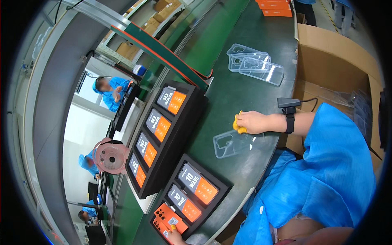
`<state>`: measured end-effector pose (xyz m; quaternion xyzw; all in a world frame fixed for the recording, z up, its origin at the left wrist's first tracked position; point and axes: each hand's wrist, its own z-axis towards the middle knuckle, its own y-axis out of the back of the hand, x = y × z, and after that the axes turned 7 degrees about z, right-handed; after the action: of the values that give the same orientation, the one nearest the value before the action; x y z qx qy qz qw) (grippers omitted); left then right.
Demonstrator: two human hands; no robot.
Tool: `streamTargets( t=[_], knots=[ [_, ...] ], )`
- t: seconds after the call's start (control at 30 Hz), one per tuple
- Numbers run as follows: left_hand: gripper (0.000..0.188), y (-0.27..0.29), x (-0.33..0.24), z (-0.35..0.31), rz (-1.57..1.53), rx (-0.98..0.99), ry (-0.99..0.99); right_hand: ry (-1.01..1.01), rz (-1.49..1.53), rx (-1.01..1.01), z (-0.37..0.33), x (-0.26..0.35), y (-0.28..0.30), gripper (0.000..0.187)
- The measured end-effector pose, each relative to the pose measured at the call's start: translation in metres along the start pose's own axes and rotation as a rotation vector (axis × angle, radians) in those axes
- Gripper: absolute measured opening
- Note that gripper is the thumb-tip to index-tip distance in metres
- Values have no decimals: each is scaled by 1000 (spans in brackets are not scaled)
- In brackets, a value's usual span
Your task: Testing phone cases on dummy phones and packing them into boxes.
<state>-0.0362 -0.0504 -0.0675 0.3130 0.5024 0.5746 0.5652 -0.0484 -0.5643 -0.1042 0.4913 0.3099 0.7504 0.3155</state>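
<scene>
My left hand (174, 237), mostly cut off by the lower edge, grips the near edge of an orange phone (166, 216). One finger in a yellow finger cot presses on its back. The phone lies at the near end of a black foam tray (222, 188), beside two phones with grey-and-orange printed films (198, 183). Over the bench, my right hand (251, 122) has curled fingers in yellow cots, closed at the edge of a clear phone case (229, 144). Its fingertips are partly hidden. White glints show on the case beside the hand.
A second black tray (163, 141) holds several film-covered phones. Clear cases (257, 64) lie farther along the green bench (222, 96). An open cardboard box (326, 61) stands at the right, orange boxes (275, 8) at the far end. A pink fan (111, 157) and co-workers in blue are at left.
</scene>
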Motion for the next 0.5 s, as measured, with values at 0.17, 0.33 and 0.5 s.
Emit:
streamTargets(
  t=[0.17,0.33,0.5],
  knots=[
    [38,16,-19,-3,-812,108,334,218,-17,-72,-1,7,1,16],
    [34,8,-109,-20,-1414,143,206,263,-30,117,-8,4,8,29],
    [30,-24,-201,-64,-1506,409,-50,-106,648,11,9,63,11,56]
  ],
)
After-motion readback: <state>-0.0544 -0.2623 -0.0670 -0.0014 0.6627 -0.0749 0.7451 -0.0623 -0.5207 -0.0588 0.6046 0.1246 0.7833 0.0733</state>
